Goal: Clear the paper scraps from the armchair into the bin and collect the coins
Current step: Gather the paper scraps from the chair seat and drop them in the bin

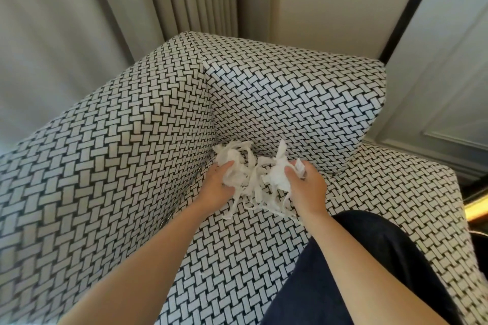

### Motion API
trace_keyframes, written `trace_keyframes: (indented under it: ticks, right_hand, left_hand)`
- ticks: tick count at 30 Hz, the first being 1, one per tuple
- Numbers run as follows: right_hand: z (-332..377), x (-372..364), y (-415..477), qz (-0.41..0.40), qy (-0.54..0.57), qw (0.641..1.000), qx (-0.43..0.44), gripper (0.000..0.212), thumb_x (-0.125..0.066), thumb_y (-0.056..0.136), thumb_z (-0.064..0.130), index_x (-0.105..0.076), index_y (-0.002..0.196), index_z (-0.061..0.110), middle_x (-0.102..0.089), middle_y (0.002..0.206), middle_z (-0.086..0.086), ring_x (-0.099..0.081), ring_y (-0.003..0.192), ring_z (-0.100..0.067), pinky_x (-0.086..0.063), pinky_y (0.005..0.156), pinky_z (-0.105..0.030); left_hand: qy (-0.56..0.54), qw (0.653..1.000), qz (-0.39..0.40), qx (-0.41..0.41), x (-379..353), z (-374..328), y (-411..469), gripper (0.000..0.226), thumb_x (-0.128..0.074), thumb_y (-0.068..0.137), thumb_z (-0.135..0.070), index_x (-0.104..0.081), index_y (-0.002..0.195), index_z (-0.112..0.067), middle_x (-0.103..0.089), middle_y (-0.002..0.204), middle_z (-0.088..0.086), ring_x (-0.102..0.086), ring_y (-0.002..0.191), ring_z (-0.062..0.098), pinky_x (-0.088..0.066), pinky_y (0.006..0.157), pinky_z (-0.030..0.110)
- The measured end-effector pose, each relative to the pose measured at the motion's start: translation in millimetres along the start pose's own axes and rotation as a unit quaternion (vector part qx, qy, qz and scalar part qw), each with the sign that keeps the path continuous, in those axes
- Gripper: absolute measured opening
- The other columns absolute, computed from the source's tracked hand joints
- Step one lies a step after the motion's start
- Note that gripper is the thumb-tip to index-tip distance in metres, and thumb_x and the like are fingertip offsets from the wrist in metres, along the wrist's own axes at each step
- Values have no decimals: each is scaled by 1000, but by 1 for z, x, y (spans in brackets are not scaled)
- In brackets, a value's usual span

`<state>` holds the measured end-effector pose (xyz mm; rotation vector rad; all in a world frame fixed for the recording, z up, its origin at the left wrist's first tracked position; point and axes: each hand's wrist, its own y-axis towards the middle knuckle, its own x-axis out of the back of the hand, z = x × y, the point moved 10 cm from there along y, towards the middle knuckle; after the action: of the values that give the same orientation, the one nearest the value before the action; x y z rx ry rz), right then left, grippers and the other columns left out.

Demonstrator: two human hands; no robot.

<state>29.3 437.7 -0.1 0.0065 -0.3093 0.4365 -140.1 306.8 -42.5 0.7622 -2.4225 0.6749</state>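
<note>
Bare forearms [148,258] reach up from the bottom edge to the left hand [217,188] and right hand [307,188], each gripping a bunch of white paper scraps [249,166] heaped mid-frame in the seat's back corner of the basket-weave armchair [118,140], a dark-trousered knee [369,258] at lower right.

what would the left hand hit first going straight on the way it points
The left hand grips the paper scraps; past them it would probably meet the armchair backrest near its corner, depth unclear.
</note>
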Motion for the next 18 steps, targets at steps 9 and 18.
trace_keyframes:
  ticks: [9, 18]
  right_hand:
    - [-22, 6, -4, -27, 215, 966, -142, 7, -59, 92, 19, -60, 89, 13, -64, 90, -5, -64, 77, -15, -56, 59, -23]
    - [-16, -2, -10, 43, 184, 970, -154, 15, -63, 88, 14, -63, 102, 9, -68, 97, -12, -60, 72, -15, -47, 53, -22]
  left_hand:
    - [57, 998, -6, 3, -7, 1, 3, 55, -50, 88, 1, -42, 140, -16, -37, 144, 8, -43, 126, 22, -42, 101, 26]
    - [67, 993, -75, -59, 27, -9, -26, 53, -61, 81, 6, -55, 128, -18, -48, 133, 4, -57, 84, 7, -49, 67, 8]
